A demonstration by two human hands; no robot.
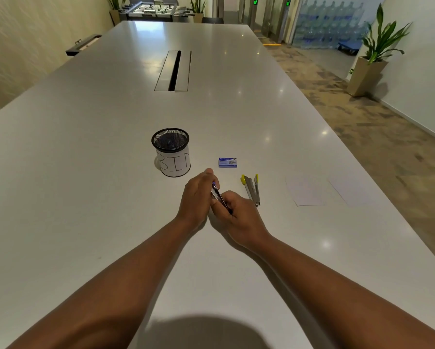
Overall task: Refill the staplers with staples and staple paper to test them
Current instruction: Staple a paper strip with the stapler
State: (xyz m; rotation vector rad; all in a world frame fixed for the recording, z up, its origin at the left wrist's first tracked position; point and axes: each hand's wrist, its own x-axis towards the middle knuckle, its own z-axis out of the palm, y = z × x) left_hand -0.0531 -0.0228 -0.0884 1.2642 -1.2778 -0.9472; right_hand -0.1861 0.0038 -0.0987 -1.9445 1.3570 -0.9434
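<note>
A long white desk (85, 172) in an office room.
At centre frame our left hand (196, 197) and right hand (239, 217) both grasp a blue stapler (217, 195); just right lies an opened yellow stapler (251, 188), a staple box (227, 162) above, paper sheets (307, 192) further right.

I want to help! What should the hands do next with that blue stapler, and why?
Probably swing the blue stapler open. Both the left hand and right hand grip it, the staple box still lies shut, and the yellow stapler already lies open.
</note>
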